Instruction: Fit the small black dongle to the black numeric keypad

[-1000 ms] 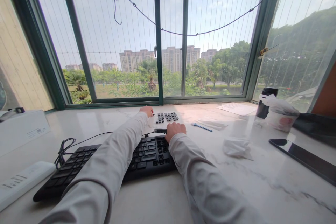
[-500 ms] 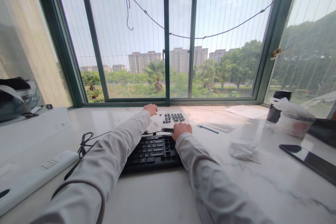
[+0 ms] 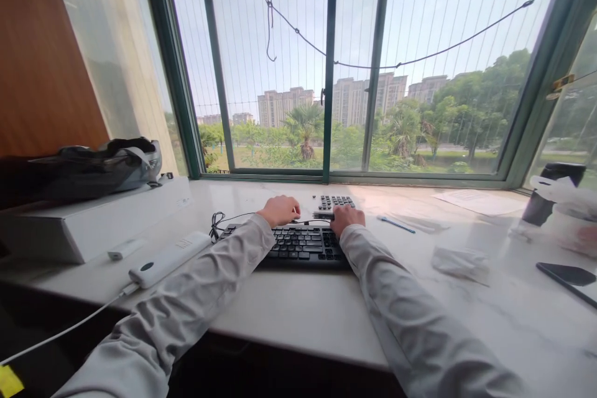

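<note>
Hands are drawing nearer now: my left hand (image 3: 281,209), loosely curled and gripping nothing, is coming back from the far keycaps (image 3: 336,202) to the keyboard (image 3: 298,245)'s far edge. My right hand (image 3: 347,219) is resting fisted there; its contents I cannot tell. Windowsill (image 3: 298,311) is lying open right, toward the tissue (image 3: 459,259).
</note>
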Motion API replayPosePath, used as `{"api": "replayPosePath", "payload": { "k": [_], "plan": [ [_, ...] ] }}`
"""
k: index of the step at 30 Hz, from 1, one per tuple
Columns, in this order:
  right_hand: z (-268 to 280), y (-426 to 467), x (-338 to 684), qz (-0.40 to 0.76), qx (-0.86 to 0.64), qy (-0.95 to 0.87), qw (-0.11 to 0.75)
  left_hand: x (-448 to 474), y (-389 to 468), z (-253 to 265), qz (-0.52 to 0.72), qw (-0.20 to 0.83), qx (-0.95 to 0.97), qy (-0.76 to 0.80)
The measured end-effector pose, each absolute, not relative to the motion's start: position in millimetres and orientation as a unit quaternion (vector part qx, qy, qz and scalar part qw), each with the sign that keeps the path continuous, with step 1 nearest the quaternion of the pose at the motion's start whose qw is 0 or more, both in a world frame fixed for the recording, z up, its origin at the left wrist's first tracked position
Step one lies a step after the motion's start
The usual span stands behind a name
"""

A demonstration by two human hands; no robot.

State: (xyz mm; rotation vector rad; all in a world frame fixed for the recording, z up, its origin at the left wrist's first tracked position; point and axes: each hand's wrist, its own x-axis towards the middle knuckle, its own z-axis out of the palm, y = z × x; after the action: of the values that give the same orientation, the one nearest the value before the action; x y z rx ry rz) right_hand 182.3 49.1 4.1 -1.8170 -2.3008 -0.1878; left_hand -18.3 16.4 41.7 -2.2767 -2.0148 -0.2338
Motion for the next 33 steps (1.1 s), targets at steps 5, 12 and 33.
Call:
{"api": "replayPosePath", "payload": {
  "k": [5, 12, 33],
  "plan": [
    [1, 49, 180, -0.031, -0.605, -0.766, 0.214, -20, -2, 18, -0.15, 0.072, -0.722, -0.672],
    [-6, 61, 167, 0.211, -0.499, -0.709, 0.453, -7, -1, -6, -0.166, 0.1, -0.78, -0.595],
    [-12, 54, 134, 0.651, -0.282, -0.434, 0.556, -11, 3, -12, -0.269, -0.046, -0.767, -0.581]
  ]
}}
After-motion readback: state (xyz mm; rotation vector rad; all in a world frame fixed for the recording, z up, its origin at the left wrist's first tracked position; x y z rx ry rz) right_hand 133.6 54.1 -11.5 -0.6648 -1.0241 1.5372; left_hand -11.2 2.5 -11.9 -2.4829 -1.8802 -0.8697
